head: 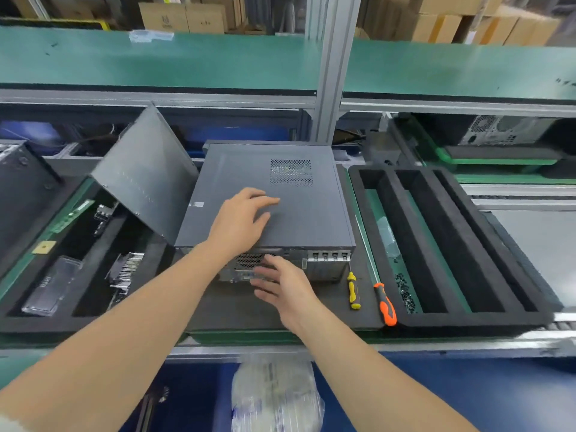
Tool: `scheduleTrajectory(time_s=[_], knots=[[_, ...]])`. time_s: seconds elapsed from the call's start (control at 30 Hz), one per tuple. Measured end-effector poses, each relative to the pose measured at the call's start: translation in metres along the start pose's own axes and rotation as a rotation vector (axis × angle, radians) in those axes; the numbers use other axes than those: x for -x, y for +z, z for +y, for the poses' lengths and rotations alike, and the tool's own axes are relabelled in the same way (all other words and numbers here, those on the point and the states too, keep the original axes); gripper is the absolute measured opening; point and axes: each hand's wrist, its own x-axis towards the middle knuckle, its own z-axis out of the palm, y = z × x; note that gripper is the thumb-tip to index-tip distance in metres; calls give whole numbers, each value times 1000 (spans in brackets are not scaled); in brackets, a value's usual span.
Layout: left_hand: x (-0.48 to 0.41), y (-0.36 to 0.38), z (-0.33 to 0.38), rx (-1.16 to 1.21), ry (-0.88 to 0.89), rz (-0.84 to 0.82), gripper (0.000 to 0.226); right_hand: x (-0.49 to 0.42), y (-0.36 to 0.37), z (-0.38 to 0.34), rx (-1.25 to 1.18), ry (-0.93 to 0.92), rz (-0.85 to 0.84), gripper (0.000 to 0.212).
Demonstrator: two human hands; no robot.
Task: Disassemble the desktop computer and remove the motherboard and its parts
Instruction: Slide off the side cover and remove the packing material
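1. While the desktop computer [268,194] lies on its side mid-bench on a black mat [224,310] with its top panel on, the step in hand looks like freeing that panel.
2. Left hand [241,219] rests flat on the top panel, fingers [265,201] straight and spread, gripping nothing. Best use is to press down and slide the panel rearward.
3. Right hand [280,285] is at the rear face [321,266], fingers extended, nothing held. Cannot tell if it touches the metal. Check there for screws first.
4. Yellow screwdriver [353,291] and orange screwdriver [386,305] lie just right of the case, handy.
5. Uneven pushing could jam the panel, so keep the pressure level.
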Motion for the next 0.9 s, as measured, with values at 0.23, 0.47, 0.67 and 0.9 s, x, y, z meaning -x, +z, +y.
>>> scheduleTrajectory(time_s=[0.23,0.47,0.67,0.9], knots=[[-11,20,-33,-225,62,-269,47,-20,59,7,-322,-125,292,51],[-5,20,-29,-252,76,-234,47,-28,81,23,-431,-344,426,33],[7,23,-30,-249,87,-204,47,-33,78,33,-408,-419,401,24],[-1,6,-23,-178,53,-241,45,-22,78,20,-415,-413,339,24]])
